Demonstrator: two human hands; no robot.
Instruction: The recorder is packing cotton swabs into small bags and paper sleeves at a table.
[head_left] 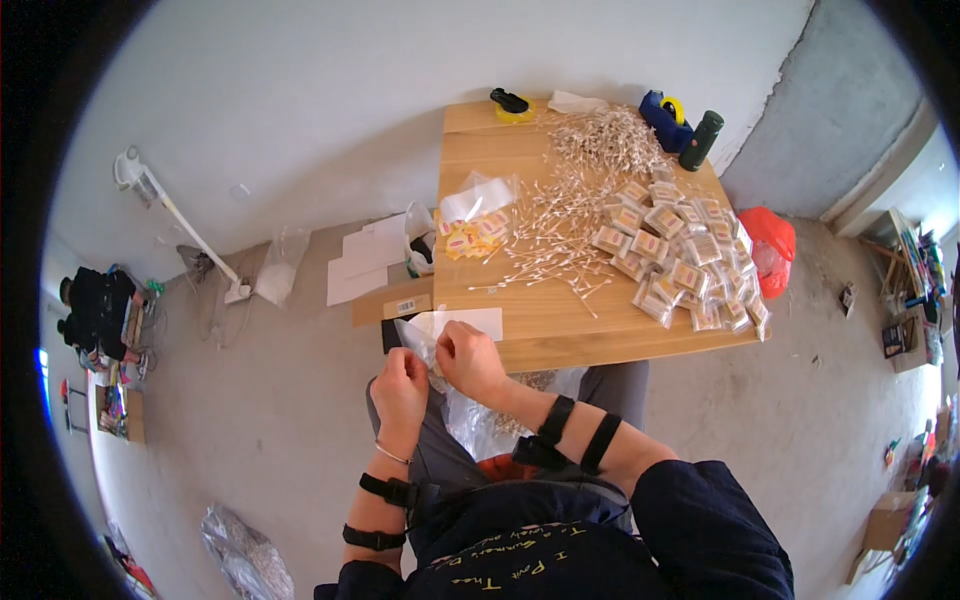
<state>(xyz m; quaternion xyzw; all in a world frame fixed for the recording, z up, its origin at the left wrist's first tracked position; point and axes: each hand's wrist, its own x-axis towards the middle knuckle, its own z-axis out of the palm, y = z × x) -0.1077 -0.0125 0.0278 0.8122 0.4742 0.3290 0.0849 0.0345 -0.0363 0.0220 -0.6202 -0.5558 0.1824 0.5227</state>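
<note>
Just off the table's near left corner, my left hand (402, 380) and my right hand (470, 358) are close together, both with fingers closed in a pinch. A piece of thin, see-through plastic (418, 342) shows between them; their fingers hide what each one grips. Behind my right hand, a white sheet (482, 322) lies at the table edge. Loose cotton swabs (545, 262) are strewn over the middle of the table, heaped thickly toward the back. To their right is a pile of small clear packs of swabs with printed labels (690, 276).
Yellow-and-white printed cards (475, 236) lie on the wooden table (470, 150). Along its back are yellow tape (514, 113), a blue tape dispenser (664, 120) and a dark green bottle (702, 140). A red bag (768, 248) stands right; a plastic bag (485, 420) is below the table edge.
</note>
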